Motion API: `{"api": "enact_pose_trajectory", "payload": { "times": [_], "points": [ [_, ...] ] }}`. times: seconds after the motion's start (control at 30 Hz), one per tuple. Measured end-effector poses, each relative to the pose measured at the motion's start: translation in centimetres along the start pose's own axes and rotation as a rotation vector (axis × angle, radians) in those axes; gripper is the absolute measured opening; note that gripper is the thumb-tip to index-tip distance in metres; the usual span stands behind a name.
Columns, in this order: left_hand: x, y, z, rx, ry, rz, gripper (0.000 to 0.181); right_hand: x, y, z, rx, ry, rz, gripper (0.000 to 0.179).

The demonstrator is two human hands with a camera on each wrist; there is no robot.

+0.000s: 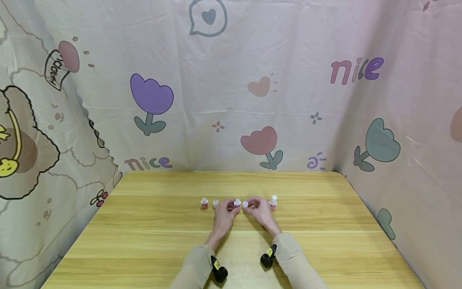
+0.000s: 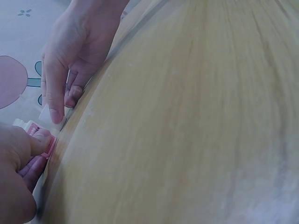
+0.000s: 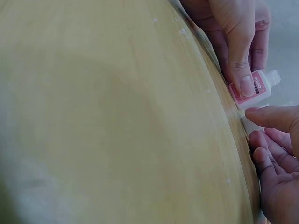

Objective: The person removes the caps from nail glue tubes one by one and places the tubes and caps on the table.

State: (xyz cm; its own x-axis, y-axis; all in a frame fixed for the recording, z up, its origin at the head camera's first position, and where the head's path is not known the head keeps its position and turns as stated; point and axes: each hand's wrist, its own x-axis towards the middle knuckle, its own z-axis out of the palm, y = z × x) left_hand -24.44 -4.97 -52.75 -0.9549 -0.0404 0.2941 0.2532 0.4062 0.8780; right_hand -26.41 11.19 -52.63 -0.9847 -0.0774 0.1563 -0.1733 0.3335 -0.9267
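My left hand (image 1: 223,217) grips a small white bottle with a pink label (image 1: 237,204) by its sides, and it stands on the table. In the right wrist view the thumb lies across the label of this bottle (image 3: 261,88), leaving its narrow white nozzle bare. Just to the right, my right hand (image 1: 262,211) pinches a small white cap (image 1: 245,204) low at the tabletop, with a thin tip pointing up. Beside the left hand stands another white cap (image 1: 215,203), partly hidden by the fingers.
Farther left is a second small bottle (image 1: 204,203) with its nozzle bare. A capped bottle (image 1: 273,202) stands right beside the right hand. The wooden table (image 1: 166,224) ends at a printed cloth backdrop (image 1: 216,88).
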Motion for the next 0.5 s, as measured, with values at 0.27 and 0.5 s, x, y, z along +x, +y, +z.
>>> {"api": "enact_pose_trajectory", "payload": {
  "times": [0.27,0.5],
  "points": [
    [-0.15,-0.02,-0.07,-0.019,0.000,0.005,0.031,-0.18,-0.33,-0.02,-0.010,0.010,-0.002,0.025],
    [-0.49,0.07,-0.19,-0.009,0.015,0.014,0.035,-0.30,-0.43,-0.07,-0.008,0.008,0.000,0.029]
  ]
}}
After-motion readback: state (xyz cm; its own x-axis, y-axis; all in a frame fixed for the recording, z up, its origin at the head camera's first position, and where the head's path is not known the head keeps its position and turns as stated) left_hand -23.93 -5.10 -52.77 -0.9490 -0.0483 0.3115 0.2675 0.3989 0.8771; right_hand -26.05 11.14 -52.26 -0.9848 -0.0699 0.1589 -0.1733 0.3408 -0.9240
